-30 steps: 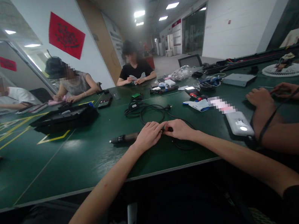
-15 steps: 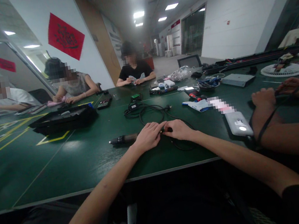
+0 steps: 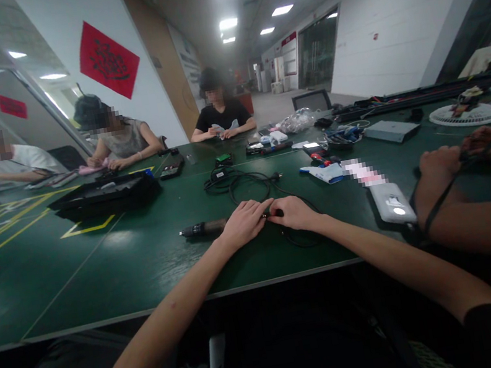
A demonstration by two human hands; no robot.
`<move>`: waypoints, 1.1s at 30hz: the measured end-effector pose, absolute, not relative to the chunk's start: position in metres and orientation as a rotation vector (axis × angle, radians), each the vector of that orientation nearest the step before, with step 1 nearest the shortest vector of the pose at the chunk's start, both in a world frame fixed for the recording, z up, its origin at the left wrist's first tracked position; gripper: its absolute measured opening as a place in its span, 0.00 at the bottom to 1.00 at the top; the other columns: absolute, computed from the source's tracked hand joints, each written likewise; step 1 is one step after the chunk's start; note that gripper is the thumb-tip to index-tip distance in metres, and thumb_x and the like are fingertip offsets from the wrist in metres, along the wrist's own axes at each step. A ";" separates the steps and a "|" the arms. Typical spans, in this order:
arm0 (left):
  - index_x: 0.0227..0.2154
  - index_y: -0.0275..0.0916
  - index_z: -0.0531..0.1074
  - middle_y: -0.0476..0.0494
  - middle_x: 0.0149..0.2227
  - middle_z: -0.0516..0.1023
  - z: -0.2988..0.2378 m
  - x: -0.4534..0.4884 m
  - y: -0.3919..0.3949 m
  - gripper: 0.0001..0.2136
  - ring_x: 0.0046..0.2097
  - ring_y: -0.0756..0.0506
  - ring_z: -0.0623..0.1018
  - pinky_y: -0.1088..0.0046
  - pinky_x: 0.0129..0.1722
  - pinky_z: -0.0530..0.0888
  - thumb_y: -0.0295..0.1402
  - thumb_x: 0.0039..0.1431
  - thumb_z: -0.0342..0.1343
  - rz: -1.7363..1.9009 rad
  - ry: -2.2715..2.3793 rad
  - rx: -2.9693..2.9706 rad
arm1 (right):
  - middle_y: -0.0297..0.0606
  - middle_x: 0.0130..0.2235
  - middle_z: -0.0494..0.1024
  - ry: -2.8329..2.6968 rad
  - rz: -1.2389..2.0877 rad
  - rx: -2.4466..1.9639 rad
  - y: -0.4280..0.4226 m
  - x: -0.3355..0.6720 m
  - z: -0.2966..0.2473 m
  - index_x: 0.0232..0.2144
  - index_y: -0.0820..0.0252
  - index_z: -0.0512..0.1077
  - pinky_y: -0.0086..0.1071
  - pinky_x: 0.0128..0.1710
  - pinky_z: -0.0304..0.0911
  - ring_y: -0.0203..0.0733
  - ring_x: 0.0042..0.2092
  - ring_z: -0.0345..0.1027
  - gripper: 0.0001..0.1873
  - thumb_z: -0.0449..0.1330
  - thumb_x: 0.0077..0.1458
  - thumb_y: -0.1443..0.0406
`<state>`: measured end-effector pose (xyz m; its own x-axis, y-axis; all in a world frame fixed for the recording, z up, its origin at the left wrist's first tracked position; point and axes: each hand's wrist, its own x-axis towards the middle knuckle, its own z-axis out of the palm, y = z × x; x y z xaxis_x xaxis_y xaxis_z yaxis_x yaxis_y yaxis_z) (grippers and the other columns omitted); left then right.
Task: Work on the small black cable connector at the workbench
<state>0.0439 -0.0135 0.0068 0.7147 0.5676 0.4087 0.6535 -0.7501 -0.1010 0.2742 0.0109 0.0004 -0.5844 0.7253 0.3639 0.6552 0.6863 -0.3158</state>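
Observation:
A slim electric drill with a black chuck, a metal tip and a brownish body lies on the green table, its tip to the left. My left hand is wrapped over its rear part from above, hiding most of the body. At the drill's back end my right hand is closed in a pinch, its fingertips almost meeting my left fingers. A small dark piece shows between the two hands; its kind is hard to make out. Behind them a black cable with a plug lies in loops, and part of it passes behind my right hand.
A black tray stands at the left. To the right are a white device with a lit spot, a blue-white packet and a grey box. Close on the right, a co-worker's hands hold a dark strip. Other people sit across.
My right fingertips have shifted slightly at the drill's back end, and less of the dark piece shows. The co-worker's hands on the right have moved a little. The drill stays in place.

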 end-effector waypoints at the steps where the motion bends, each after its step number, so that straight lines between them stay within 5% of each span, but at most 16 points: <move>1: 0.73 0.41 0.50 0.39 0.55 0.75 0.007 0.044 -0.014 0.31 0.57 0.40 0.73 0.59 0.58 0.69 0.33 0.71 0.49 -0.520 -0.960 -2.688 | 0.38 0.37 0.83 -2.433 0.204 -1.065 0.011 0.274 0.001 0.34 0.58 0.80 0.31 0.41 0.62 0.41 0.39 0.76 0.09 0.68 0.62 0.59; 33: 0.73 0.41 0.49 0.38 0.54 0.76 0.009 0.045 -0.016 0.31 0.57 0.39 0.73 0.58 0.58 0.69 0.30 0.69 0.49 -0.462 -0.943 -2.700 | 0.39 0.39 0.83 -2.438 0.192 -1.065 0.011 0.274 0.000 0.34 0.58 0.80 0.31 0.42 0.63 0.41 0.39 0.76 0.09 0.68 0.62 0.59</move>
